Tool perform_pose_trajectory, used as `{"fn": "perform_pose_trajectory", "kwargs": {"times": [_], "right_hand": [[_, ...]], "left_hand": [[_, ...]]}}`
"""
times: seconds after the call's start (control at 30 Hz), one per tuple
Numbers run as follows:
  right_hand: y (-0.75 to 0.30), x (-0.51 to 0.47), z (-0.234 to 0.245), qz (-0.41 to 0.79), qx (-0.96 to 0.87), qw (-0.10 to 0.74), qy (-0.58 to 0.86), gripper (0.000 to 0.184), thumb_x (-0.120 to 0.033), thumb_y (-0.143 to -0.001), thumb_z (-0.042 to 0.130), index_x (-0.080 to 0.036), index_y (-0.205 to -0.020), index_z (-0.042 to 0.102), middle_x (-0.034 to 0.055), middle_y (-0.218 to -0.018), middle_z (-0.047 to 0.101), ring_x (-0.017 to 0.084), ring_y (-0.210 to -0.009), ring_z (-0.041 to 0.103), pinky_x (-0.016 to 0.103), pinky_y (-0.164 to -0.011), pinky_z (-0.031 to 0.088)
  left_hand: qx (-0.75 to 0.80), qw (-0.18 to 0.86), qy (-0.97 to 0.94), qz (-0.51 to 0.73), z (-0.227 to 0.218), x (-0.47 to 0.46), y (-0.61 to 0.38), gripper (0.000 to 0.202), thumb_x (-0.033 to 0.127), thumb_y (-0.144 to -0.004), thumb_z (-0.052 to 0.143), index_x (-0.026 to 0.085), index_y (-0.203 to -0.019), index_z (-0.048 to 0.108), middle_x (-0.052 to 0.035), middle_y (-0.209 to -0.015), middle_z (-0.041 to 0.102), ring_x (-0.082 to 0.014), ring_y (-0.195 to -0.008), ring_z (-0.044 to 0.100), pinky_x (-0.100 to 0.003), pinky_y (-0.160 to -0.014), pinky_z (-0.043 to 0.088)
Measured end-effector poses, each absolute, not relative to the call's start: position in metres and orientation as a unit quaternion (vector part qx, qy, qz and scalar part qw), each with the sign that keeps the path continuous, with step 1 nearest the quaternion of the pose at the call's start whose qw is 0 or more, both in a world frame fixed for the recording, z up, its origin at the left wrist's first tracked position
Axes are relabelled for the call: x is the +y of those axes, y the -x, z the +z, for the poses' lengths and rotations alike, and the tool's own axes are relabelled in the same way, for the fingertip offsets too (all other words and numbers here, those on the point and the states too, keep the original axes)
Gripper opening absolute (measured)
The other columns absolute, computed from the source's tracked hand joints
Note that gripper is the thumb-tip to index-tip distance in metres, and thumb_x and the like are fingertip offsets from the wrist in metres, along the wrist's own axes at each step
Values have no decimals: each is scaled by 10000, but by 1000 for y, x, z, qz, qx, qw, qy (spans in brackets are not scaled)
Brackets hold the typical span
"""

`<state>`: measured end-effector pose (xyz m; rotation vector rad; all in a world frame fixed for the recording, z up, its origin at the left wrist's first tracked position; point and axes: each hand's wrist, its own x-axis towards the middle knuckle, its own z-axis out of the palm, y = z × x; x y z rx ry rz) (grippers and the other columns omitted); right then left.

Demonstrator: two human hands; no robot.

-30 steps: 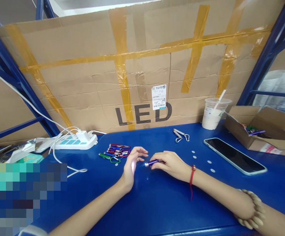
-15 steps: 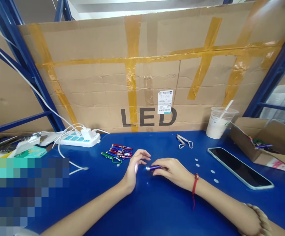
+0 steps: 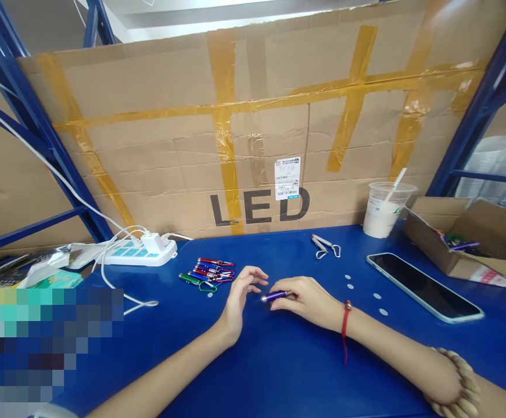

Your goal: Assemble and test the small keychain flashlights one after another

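Observation:
A small purple keychain flashlight (image 3: 274, 296) is pinched in my right hand (image 3: 307, 297), its silver tip pointing left and showing no glow. My left hand (image 3: 240, 302) is cupped just left of that tip, fingers apart and curved, holding nothing. Left of it, several red, blue and green flashlights with carabiner clips (image 3: 207, 273) lie in a group on the blue table (image 3: 261, 371). Two silver clip flashlights (image 3: 325, 246) lie farther back, right of centre.
A phone (image 3: 424, 286) lies at right, near several small pale discs (image 3: 377, 296). Behind it are a drink cup (image 3: 382, 210) and an open carton (image 3: 435, 241). A power strip (image 3: 135, 251) with white cables sits back left, before a large cardboard sheet (image 3: 148, 157).
The flashlight's tip was lit and cast light on my left palm; now that glow is gone. Both hands keep nearly the same place, while the view has tilted slightly.

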<state>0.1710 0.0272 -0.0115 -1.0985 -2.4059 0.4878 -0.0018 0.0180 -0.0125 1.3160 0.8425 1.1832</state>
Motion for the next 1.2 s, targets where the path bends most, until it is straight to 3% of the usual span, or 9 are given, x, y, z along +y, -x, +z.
{"fn": "perform_pose_trajectory", "kwargs": {"times": [0.13,0.3,0.37,0.53,0.63,0.77,0.93,1.0,1.2], "right_hand": [[-171,25,-10,177,-869,224,404,305,-496,-856,497,-241,-883,662,-16,-734,657,134,-634,571,218,-564,350],[-173,24,-9,162,-836,253,460,270,-374,-932,367,-271,-1143,500,4,-1030,652,166,-833,618,263,-692,406],[-175,26,-9,147,-829,229,488,245,-303,-915,385,-260,-1142,466,13,-1041,643,177,-833,619,278,-684,412],[-186,37,-12,67,-823,183,533,170,-210,-881,389,-234,-945,545,17,-950,606,162,-743,596,261,-613,408],[-196,48,-17,19,-803,161,574,203,-232,-871,429,-213,-998,586,58,-1006,577,176,-793,591,293,-699,434],[-211,63,-24,-50,-767,141,624,304,-317,-892,418,-186,-1100,598,122,-1105,565,261,-1032,532,399,-859,407],[-223,73,-29,-118,-689,98,708,365,-352,-903,401,-134,-1087,629,180,-1146,545,313,-1080,496,446,-878,397],[-225,74,-31,-129,-675,111,718,382,-382,-890,428,-135,-1107,622,186,-1149,537,318,-1067,500,444,-862,412],[-222,74,-35,-97,-725,211,649,354,-398,-846,462,-193,-1091,615,146,-1148,531,306,-1077,515,477,-899,417]], "left_hand": [[358,552,-566,496,-15,20,3,276,373,-779,357,172,-829,540,-75,-932,565,-226,-923,532,-309,-769,388],[397,515,-572,500,-21,26,4,244,354,-785,359,188,-827,532,-52,-918,566,-208,-927,536,-300,-777,390],[440,480,-566,506,-22,27,4,205,333,-773,385,192,-822,527,-46,-918,565,-199,-909,545,-300,-781,386],[504,436,-553,500,-22,29,3,157,295,-722,458,196,-823,524,-42,-926,570,-187,-881,555,-293,-764,396],[503,439,-556,496,-21,30,3,159,286,-712,456,194,-821,526,-42,-919,576,-178,-855,560,-289,-752,404],[507,446,-559,481,-21,31,2,125,231,-714,434,186,-790,523,-34,-874,583,-161,-815,562,-278,-741,413],[494,429,-623,428,-22,30,1,111,171,-739,397,183,-754,506,-21,-783,583,-149,-762,555,-283,-747,424],[496,361,-686,391,-22,29,3,124,143,-736,395,189,-762,507,-19,-788,587,-154,-759,545,-296,-749,418],[529,-30,-799,283,-11,54,37,279,107,-815,360,198,-1008,540,-59,-1063,578,-208,-1004,484,-355,-886,344]]}}
